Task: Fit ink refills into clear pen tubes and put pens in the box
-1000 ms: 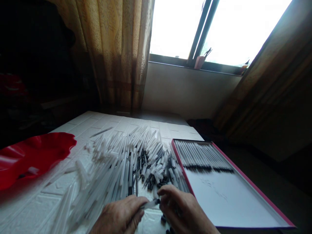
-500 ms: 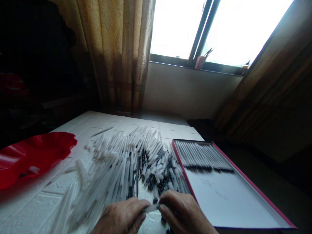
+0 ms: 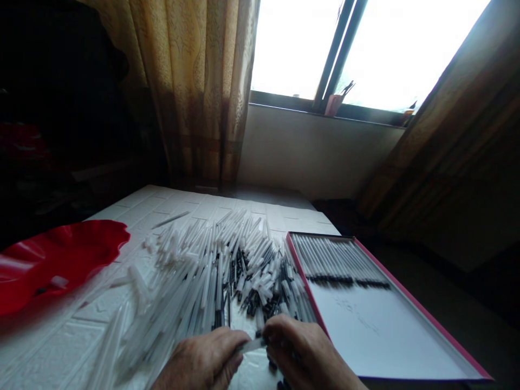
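Observation:
My left hand (image 3: 201, 362) and my right hand (image 3: 304, 355) meet at the bottom edge, both pinching one clear pen (image 3: 252, 345) held between them, left on the barrel, right on its dark end. Just beyond the fingers lies a large heap of pen barrels and refills (image 3: 219, 271), white and black, spread over the white table (image 3: 57, 346). To the right lies a shallow pink-edged tray (image 3: 406, 346) with a row of finished pens (image 3: 337, 260) lined up at its far end.
A red wavy-rimmed bowl (image 3: 81, 244) sits at the left with a small piece inside. Beyond the table hang a tan curtain (image 3: 195, 92) and a bright window (image 3: 365, 49) with a small cup on the sill. The room's left side is dark.
Both hands stay together on the pen with only slight shifts of the fingers. The heap, tray and bowl are unmoved.

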